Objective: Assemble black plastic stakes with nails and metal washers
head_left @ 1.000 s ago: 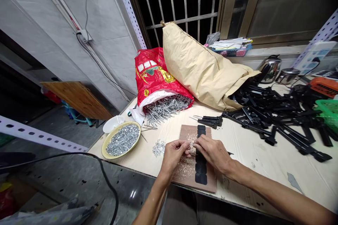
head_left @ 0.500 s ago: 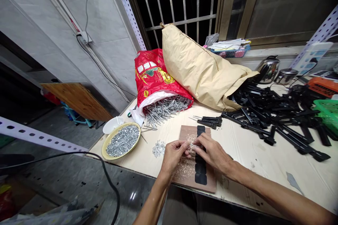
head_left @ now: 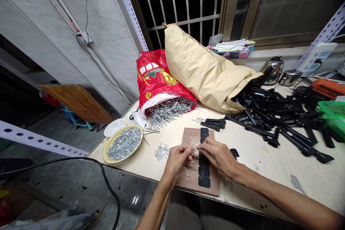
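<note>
Over a brown board (head_left: 188,183), my two hands meet fingertip to fingertip. A thin silvery metal pin (head_left: 196,148) runs between them. My left hand (head_left: 176,159) pinches one end, with its other fingers curled; any smaller part in that pinch is hidden. The thumb and forefinger of my right hand (head_left: 219,156) close on the other end. Beneath the right hand, a row of black rounded pads (head_left: 204,171) lies along the board, partly covered. Pale crumbs are scattered on the board's left half. Left of it sits a small pile of tiny shiny metal pieces (head_left: 162,151).
A yellow bowl (head_left: 105,150) of small metal pieces stands at the table's left edge. Behind it, a red bag (head_left: 155,68) spills metal pins. A tan paper sack (head_left: 199,64) lies beside black plastic parts (head_left: 291,125). Several black-handled pieces (head_left: 212,124) lie behind the board.
My right hand's fingers have drawn closer together around the pin, and less of it shows. A black piece on the table beyond my right wrist has come into sight. My left hand stays nearly still.
</note>
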